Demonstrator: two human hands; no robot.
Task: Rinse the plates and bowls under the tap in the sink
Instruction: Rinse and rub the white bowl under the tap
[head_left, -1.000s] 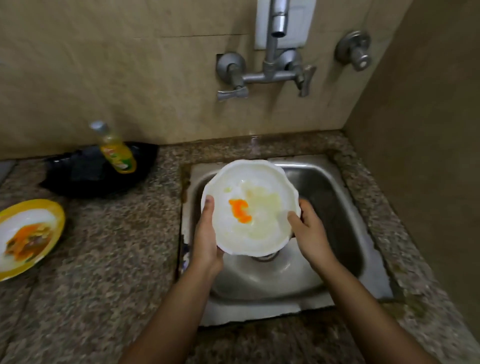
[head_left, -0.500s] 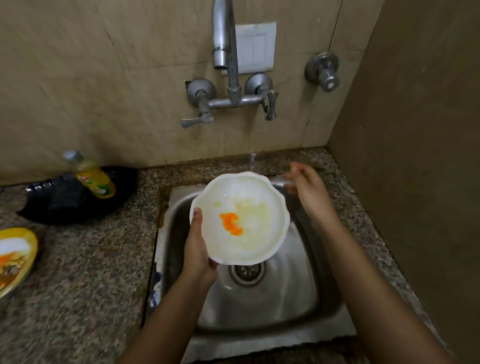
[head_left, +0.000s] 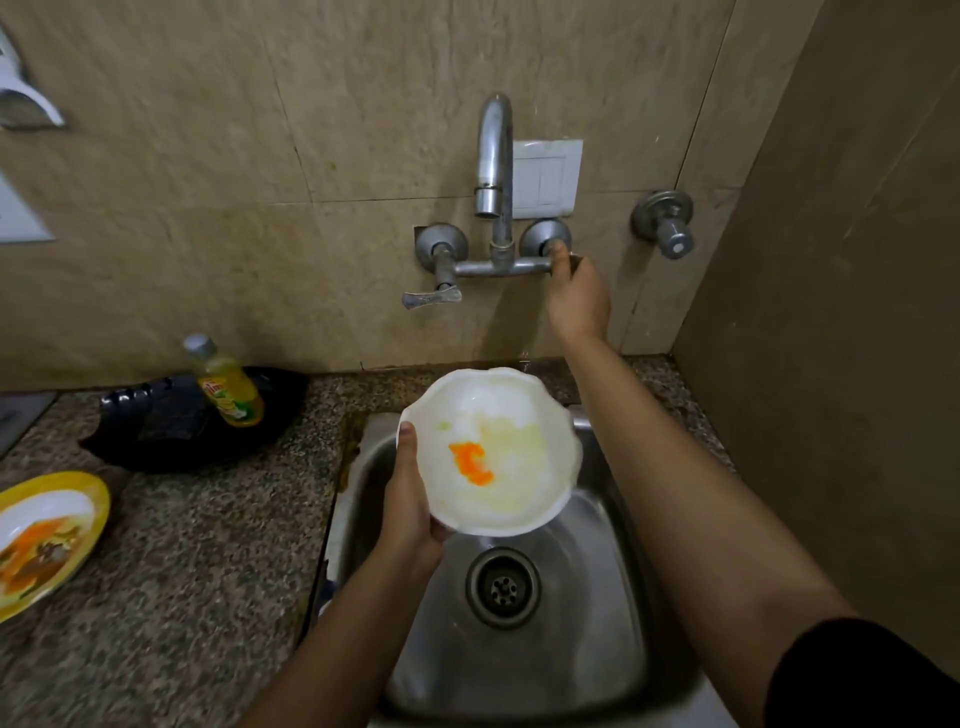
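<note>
Steel sink (head_left: 597, 613) lies below a white scalloped bowl (head_left: 519, 499) smeared with orange food, held over the basin. Left hand (head_left: 410, 514) grips its rim, thumb inside. Right hand (head_left: 576, 291) curls around the right end of the wall tap (head_left: 493, 156).

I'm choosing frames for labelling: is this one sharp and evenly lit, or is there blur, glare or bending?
Head view: bowl, tap and drain are sharp in the centre; the left edge smears, blurring a white fixture; the steel sink shows soft glare; the bowl's upper inside is nearly washed out; tile seams slant outward from the wide lens.
</note>
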